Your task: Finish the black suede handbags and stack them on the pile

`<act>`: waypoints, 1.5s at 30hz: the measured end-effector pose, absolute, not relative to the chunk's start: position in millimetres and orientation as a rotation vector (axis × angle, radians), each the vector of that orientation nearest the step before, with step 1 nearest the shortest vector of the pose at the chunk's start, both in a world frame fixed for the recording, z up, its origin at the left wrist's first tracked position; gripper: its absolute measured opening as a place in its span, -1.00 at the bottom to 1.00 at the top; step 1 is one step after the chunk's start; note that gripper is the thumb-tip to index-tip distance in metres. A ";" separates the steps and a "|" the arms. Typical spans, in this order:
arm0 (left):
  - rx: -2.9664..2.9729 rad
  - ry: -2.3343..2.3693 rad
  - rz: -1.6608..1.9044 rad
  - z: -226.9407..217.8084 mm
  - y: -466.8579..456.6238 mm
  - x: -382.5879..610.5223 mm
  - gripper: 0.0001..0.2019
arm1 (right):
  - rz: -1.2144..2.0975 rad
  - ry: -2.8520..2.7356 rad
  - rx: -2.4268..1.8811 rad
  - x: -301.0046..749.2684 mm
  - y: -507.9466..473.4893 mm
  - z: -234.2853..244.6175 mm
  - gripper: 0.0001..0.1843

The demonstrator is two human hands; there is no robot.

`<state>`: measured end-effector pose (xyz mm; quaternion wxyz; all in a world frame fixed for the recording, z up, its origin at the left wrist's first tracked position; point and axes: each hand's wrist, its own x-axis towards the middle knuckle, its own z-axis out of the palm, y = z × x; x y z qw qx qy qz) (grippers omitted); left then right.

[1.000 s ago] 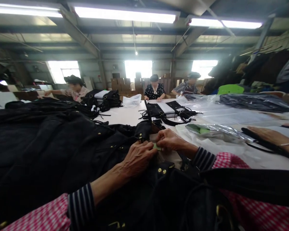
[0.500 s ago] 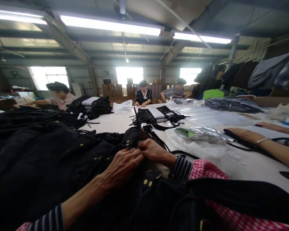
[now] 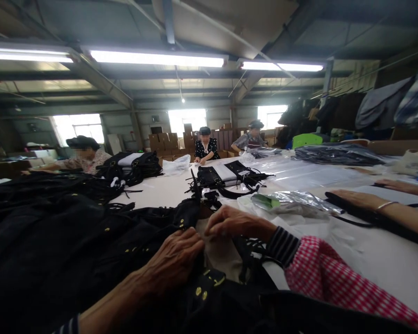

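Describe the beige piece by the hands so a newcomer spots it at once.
Find the big pale table, then the black material with gold-coloured fittings heaped at its near left. Follow that to the gap between the left hand and right hand; the beige piece shows there. Its plain, light surface sets it apart from the black material beside it.

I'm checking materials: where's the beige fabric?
In the head view, the beige fabric is below centre, right of the left hand and by the right hand.

Ceiling tubes point(image 3: 156, 59) and windows point(image 3: 187, 121) glare in hazy dimness.
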<state>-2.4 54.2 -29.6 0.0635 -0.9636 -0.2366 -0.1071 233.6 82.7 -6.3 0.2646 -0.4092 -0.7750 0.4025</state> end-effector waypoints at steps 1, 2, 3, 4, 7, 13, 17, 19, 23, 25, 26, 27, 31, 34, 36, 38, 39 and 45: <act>-2.921 -0.759 -0.351 -35.8 52.6 -3.6 -0.84 | 1.012 -2.058 -1.158 243.5 95.5 -3.4 -0.77; -2.930 -0.794 -0.370 -41.1 50.8 -4.8 -0.84 | 0.880 -1.997 -1.254 252.7 111.6 -1.5 -0.73; -2.934 -0.827 -0.389 -45.5 49.1 -6.0 -0.83 | 0.717 -1.929 -1.371 260.5 130.3 -0.9 -0.70; -2.938 -0.856 -0.409 -49.1 47.7 -7.0 -0.83 | 0.559 -1.867 -1.480 266.4 150.9 -2.0 -0.69; -2.976 -0.917 -0.457 -57.8 48.3 -9.3 -0.82 | 0.305 -1.844 -1.625 269.0 214.0 -17.7 -0.68; -2.951 -0.851 -0.548 -77.7 64.4 -11.5 -0.83 | 0.155 -1.982 -1.723 237.2 289.9 -79.2 -0.48; -2.982 -0.900 -0.502 -72.3 63.4 -10.2 -0.82 | 0.045 -1.968 -1.793 232.4 296.9 -93.5 -0.60; -3.077 -0.922 -0.470 -62.1 60.3 -9.3 -0.85 | -0.041 -1.960 -1.786 234.4 290.2 -87.9 -0.66; -3.166 -1.001 -0.435 -40.8 57.6 -7.8 -0.87 | -0.214 -1.958 -1.755 240.0 260.7 -57.8 -0.72; -3.159 -1.003 -0.394 -33.7 59.1 -7.5 -0.86 | -0.285 -1.956 -1.752 246.3 238.2 -35.5 -0.73; -3.160 -0.988 -0.374 -31.0 60.3 -7.5 -0.86 | -0.326 -1.955 -1.751 251.0 224.6 -23.6 -0.73; -3.164 -0.970 -0.361 -28.6 61.3 -7.5 -0.87 | -0.372 -1.954 -1.750 256.5 209.3 -12.0 -0.75; -3.160 -0.857 -0.335 -20.7 61.4 -6.9 -0.87 | -0.510 -1.946 -1.775 280.7 134.0 18.1 -0.83; -3.106 -0.773 -0.326 -18.2 56.5 -4.0 -0.87 | -0.481 -1.989 -1.864 292.4 73.6 13.0 -0.81; -3.029 -0.736 -0.328 -19.1 52.0 -1.5 -0.89 | -0.356 -2.114 -1.929 294.8 40.2 2.4 -0.80; -2.904 -0.743 -0.350 -20.7 47.5 0.0 -0.90 | -0.150 -2.272 -1.969 292.2 17.7 -4.6 -0.81; -2.831 -0.749 -0.363 -21.3 45.3 -0.1 -0.90 | -0.063 -2.317 -1.967 288.6 11.3 -4.9 -0.80; -2.523 -0.866 -0.415 -15.3 38.0 -9.0 -0.74 | 0.125 -2.308 -1.472 234.5 29.4 21.7 -0.82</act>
